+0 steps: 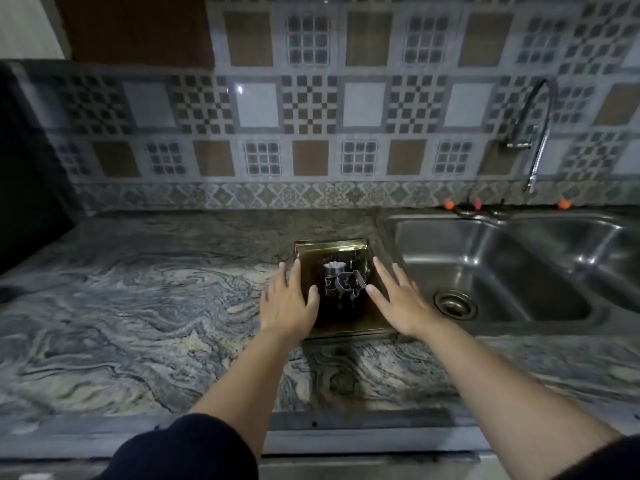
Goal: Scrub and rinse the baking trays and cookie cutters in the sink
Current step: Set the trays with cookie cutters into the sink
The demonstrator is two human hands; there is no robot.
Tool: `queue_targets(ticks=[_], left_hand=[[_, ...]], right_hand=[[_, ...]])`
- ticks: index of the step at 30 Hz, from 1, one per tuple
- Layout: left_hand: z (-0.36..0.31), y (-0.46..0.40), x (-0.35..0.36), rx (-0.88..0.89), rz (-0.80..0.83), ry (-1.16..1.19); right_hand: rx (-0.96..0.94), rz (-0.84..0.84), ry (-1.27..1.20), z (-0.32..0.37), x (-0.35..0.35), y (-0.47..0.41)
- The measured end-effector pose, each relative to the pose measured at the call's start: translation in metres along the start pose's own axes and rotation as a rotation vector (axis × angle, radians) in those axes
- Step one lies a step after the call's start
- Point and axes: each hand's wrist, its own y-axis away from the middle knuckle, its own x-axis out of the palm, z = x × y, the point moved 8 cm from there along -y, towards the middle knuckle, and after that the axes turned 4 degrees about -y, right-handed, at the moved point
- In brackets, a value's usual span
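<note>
A gold baking tray [332, 247] sits on the marbled counter [138, 306] just left of the steel sink [485, 271], with what look like metal cookie cutters [343, 284] heaped inside. The left hand [289, 303] and right hand [398, 303], fingers spread flat, flank the tray's sides.

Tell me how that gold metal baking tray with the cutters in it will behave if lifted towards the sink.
The gold metal baking tray looks thin and rigid, so probably stiff and light. The loose metal cookie cutters will likely slide if it tilts. Its glossy surface may be slippery; both hands flank it with straight fingers.
</note>
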Motion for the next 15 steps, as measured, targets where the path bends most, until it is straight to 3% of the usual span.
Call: queue_targets(ticks=[7, 15], left_hand=[[0.028, -0.031, 0.053, -0.181, 0.215, 0.355], [0.031, -0.036, 0.064, -0.213, 0.188, 0.429]], right_hand=[[0.114, 0.042, -0.256, -0.019, 0.025, -0.033], [0.182, 0.044, -0.377, -0.025, 0.032, -0.046]])
